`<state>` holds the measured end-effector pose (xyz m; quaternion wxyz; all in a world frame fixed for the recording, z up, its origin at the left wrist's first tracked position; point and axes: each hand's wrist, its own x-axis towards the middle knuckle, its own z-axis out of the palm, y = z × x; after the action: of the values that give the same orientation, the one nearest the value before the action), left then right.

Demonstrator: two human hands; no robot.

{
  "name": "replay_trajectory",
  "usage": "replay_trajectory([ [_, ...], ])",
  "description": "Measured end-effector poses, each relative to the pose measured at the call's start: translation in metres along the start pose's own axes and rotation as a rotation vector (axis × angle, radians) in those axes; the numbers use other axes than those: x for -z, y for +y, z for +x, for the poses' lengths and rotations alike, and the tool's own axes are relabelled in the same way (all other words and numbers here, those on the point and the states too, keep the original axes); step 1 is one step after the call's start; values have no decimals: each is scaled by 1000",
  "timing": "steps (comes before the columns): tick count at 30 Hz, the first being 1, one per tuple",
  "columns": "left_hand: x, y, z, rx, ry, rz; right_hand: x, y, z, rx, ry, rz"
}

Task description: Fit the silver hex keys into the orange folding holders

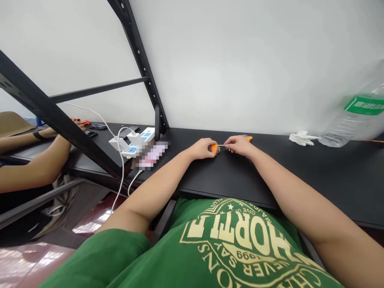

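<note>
My left hand (204, 148) is closed around an orange hex key holder (214, 148), with several dark and silver key ends showing at its sides. Fingertips of my right hand (240, 145) pinch a thin L-shaped hex key (222, 145) that spans the small gap between both hands. Whether the key's far end sits inside the holder is too small to tell. Just behind my right hand, another orange piece with metal rods (247, 137) lies on the black table (192, 176), partly hidden by that hand.
To the left are a white power strip (147, 136) with plugged-in chargers, cables and a blurred-out phone (154, 154). A black metal frame post (141, 52) rises there; beyond it a co-worker's arms (39, 164) reach over the table. Right stand a crumpled white glove (303, 138) and plastic bottle (345, 120).
</note>
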<state>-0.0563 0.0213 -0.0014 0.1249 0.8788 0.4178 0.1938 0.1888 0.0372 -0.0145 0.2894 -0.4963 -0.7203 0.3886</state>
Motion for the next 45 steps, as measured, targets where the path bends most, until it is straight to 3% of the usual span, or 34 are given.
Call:
replay_trajectory([
  [5,8,0,-4,78,-15,-1,9,2,2,-101,84,-254],
  [9,5,7,-5,57,8,-85,4,-7,-1,42,235,-386],
  [12,0,13,-3,-2,23,-89,-7,-18,-10,141,124,-244],
  [14,-3,15,-3,-31,25,-82,-16,-23,-15,120,0,-109],
  [16,-3,16,-3,-41,17,-77,-23,-26,-17,101,-46,-39],
  [21,-3,13,-2,-64,14,-54,-24,-23,-14,68,-25,77],
  [29,6,3,-2,-27,-1,19,-12,-19,-9,-111,35,154],
  [35,18,-4,-6,119,-10,62,-3,-15,-5,-192,72,-151],
  [40,16,-1,-5,127,-16,61,-2,-10,-1,-27,144,-534],
  [45,13,3,-5,85,-21,40,0,-11,-4,-85,156,-717],
])
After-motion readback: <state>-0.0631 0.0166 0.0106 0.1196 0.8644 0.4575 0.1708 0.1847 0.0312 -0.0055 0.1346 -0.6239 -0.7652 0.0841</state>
